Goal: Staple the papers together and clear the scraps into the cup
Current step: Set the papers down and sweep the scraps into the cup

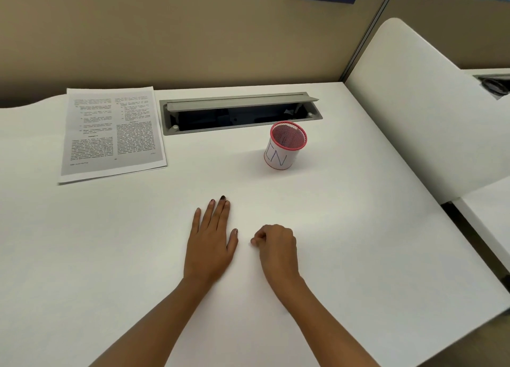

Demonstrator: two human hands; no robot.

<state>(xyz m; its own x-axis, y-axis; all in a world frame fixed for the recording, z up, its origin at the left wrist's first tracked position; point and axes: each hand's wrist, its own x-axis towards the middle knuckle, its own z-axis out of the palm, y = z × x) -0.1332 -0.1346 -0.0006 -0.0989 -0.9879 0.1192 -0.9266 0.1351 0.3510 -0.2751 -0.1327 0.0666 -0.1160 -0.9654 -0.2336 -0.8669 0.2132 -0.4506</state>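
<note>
A stack of printed papers (111,133) lies flat at the far left of the white desk (110,242). A red mesh cup (285,145) with a white label wrapped around it stands upright right of centre, near the cable tray. My left hand (211,240) rests palm down on the desk, fingers spread, holding nothing. My right hand (276,246) sits just beside it with fingers curled in and fingertips pinched at the desk surface; whether a scrap is between them is too small to tell. No stapler is in view.
A grey cable tray (240,113) with its lid raised is sunk into the desk behind the cup. A beige partition wall (193,35) runs along the back. A white curved divider (414,113) borders the desk on the right.
</note>
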